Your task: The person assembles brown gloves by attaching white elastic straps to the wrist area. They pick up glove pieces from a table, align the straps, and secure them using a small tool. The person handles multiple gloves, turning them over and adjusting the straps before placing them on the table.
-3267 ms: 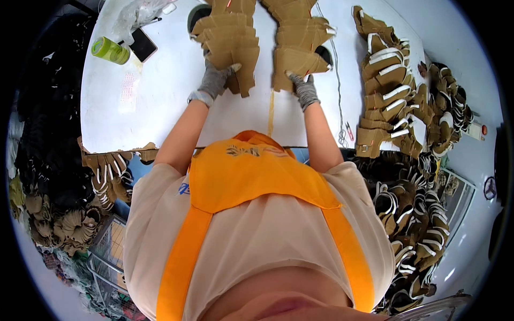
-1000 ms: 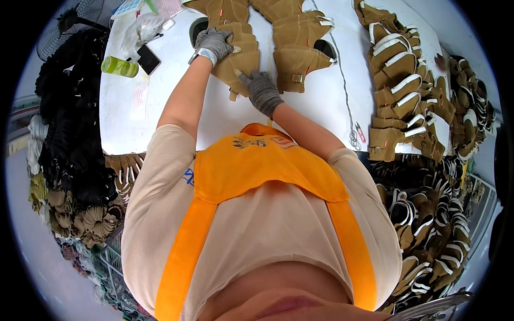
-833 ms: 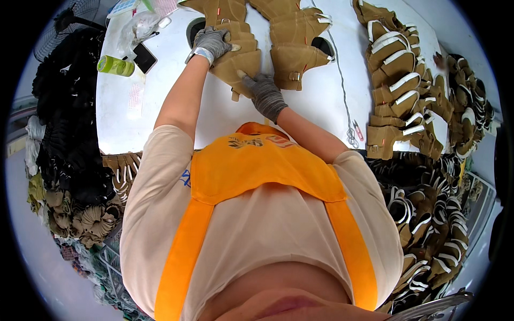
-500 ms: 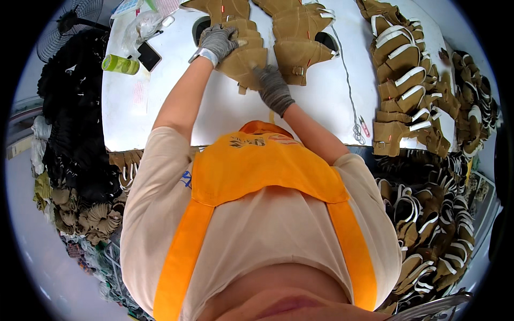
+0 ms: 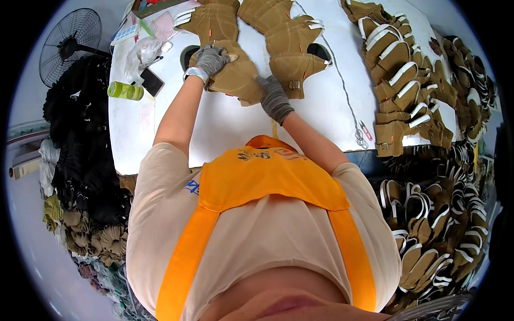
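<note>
A brown shoe upper (image 5: 235, 80) lies tilted on the white table, at the lower end of a row of brown uppers (image 5: 216, 24). My left hand (image 5: 213, 60), in a grey knit glove, grips its upper left part, with the thumb stretched over the top face. The gloved right hand (image 5: 274, 99) is closed at its lower right edge; those fingertips are partly hidden. Just right of it runs a second row of overlapping uppers (image 5: 292, 64), its nearest piece showing a metal buckle and a dark opening.
A third stack of white-trimmed uppers (image 5: 396, 91) lines the table's right side. Red-handled thread snips (image 5: 366, 131) lie near a grey cord (image 5: 342, 75). At left are a phone (image 5: 152, 82), a green cylindrical container (image 5: 125, 91) and a clear plastic bag (image 5: 142, 56). A fan (image 5: 69, 48) stands beyond.
The upper between my hands has turned and now lies apart from the row's other pieces. My right hand has moved slightly down along its edge. The whole view has shifted a little.
</note>
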